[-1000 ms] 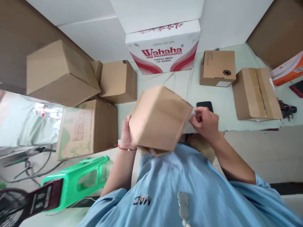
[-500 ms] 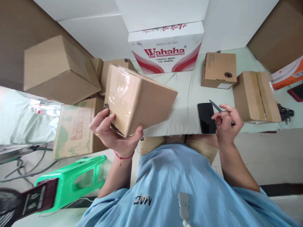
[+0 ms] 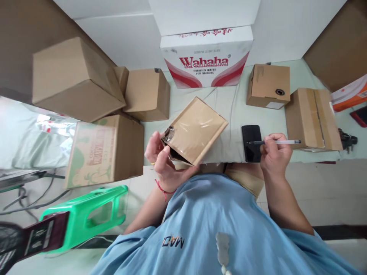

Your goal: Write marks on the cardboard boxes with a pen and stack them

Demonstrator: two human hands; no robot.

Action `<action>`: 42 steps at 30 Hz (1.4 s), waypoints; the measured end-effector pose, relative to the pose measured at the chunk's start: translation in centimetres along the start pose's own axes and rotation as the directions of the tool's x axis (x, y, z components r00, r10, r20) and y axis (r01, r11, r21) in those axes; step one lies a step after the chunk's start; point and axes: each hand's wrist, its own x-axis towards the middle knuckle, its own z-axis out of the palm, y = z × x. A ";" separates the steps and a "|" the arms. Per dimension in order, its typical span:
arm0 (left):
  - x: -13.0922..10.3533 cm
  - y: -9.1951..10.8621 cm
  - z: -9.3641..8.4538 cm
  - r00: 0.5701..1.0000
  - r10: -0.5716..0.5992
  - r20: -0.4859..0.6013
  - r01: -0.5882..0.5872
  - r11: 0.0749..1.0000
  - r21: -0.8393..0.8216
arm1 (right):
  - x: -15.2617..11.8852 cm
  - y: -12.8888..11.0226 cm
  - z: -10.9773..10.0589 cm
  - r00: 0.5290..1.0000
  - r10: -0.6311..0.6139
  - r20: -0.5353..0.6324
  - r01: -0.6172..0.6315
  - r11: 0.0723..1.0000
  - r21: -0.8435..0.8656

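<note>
A brown cardboard box (image 3: 197, 128) is tilted in front of my body, with clear tape across its face and a dark gap along its lower edge. My left hand (image 3: 169, 162) grips its lower left corner, fingers on the near side and thumb beneath. In my right hand (image 3: 275, 152) a slim pen (image 3: 288, 142) lies level, pinched between thumb and fingers. Its left end is over a black smartphone (image 3: 249, 152) lying on the pale green cloth (image 3: 226, 149).
A white and red Wahaha carton (image 3: 208, 67) stands at the back. Brown boxes stand left (image 3: 147, 91) and right (image 3: 269, 84), with a taped box (image 3: 314, 118) beyond. A printed carton (image 3: 99, 152) sits left, above a green plastic stool (image 3: 77, 217). Keys (image 3: 348, 139) lie far right.
The box in my left hand has moved right and toward me and turned, showing its taped face. The pen in my right hand has swung from slanted to level.
</note>
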 end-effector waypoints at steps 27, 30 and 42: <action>-1.1 -0.8 3.9 0.966 -0.148 0.211 0.164 0.984 -0.064 | -3.5 -8.0 12.2 0.567 -0.302 0.766 0.301 0.942 0.148; -0.9 -0.4 4.1 0.975 -0.161 0.154 0.171 0.984 -0.051 | -3.6 -8.2 12.6 0.558 -0.312 0.769 0.392 0.916 0.087; -0.3 0.2 4.0 0.985 -0.107 0.138 0.112 0.993 -0.030 | -3.9 -7.2 12.0 0.728 -0.281 0.626 0.315 0.947 0.058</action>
